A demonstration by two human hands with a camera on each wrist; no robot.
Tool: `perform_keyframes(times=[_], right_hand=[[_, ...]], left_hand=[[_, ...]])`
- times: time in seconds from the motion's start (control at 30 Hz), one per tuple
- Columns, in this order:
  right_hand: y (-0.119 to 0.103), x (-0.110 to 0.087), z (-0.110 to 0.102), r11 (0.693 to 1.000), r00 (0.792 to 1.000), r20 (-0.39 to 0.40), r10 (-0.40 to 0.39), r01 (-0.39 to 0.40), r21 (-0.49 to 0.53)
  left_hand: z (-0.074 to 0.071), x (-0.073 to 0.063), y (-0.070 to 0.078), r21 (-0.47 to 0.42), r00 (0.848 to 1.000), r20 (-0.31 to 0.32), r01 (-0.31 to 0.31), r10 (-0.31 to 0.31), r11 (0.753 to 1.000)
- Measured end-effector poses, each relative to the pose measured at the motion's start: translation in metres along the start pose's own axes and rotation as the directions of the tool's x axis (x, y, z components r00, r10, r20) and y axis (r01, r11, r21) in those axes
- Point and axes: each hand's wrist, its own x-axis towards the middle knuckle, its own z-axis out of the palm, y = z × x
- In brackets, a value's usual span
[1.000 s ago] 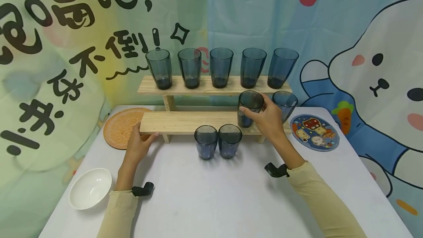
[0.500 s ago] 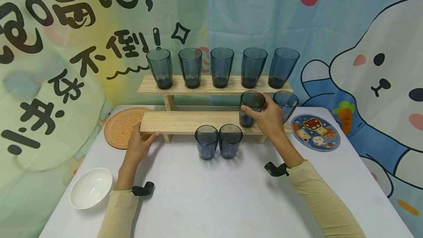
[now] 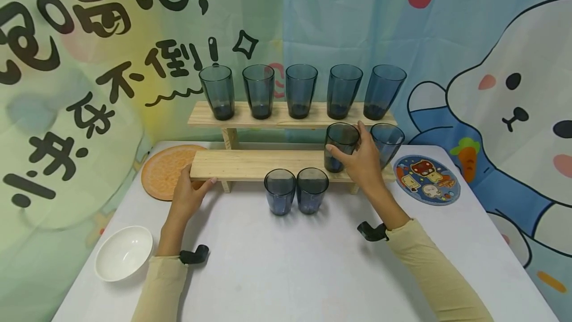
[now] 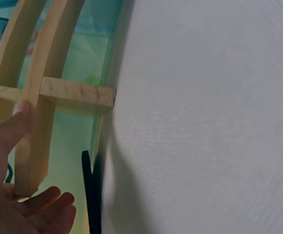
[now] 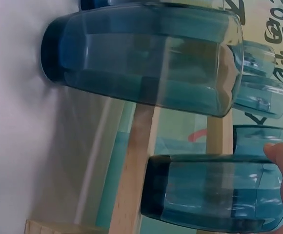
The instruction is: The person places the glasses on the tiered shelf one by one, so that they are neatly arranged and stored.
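In the head view my left hand (image 3: 186,198) steadies the left end of a two-tier wooden rack (image 3: 250,165), thumb along its front edge and fingers round the end. My right hand (image 3: 364,160) surrounds a dark blue glass (image 3: 334,155) standing upright on the lower tier. Its thumb lies at the near side of that glass, while the index finger is straightened just off the rim at the right. Another glass (image 3: 388,138) is partly hidden behind the hand. Two more glasses, a left one (image 3: 279,195) and a right one (image 3: 311,194), stand on the table before the rack.
Several matching glasses (image 3: 300,93) line the upper tier. An orange round mat (image 3: 161,173) lies at the left, with a white bowl (image 3: 123,255) nearer. A blue patterned round mat (image 3: 426,180) lies to the right. Printed curtains (image 3: 339,14) hang behind the white table (image 3: 286,267).
The right index finger has straightened and lifted away from the glass, which stays on the lower tier. My left hand keeps its place on the rack.
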Motion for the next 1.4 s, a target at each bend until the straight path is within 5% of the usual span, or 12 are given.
perform_keyframes(times=[0.33, 0.53, 0.93, 1.4], right_hand=[[-0.017, -0.028, -0.001, 0.983, 0.982, -0.078, -0.17, 0.165, -0.076], [-0.028, -0.055, 0.002, 0.962, 0.96, -0.061, -0.273, 0.273, -0.005], [0.003, -0.078, 0.035, 0.994, 0.968, 0.227, -0.106, 0.098, 0.046], [0.019, -0.075, 0.049, 0.999, 0.964, 0.265, 0.02, -0.028, 0.025]], left_hand=[[0.0, 0.0, 0.001, -0.001, 1.0, 0.006, 0.003, -0.003, 1.0], [0.0, 0.0, 0.002, 0.007, 1.0, 0.003, 0.007, -0.007, 1.0], [-0.001, -0.001, 0.001, -0.012, 1.0, 0.004, 0.007, -0.007, 1.0], [0.0, 0.0, -0.001, -0.002, 1.0, -0.003, 0.003, -0.003, 1.0]])
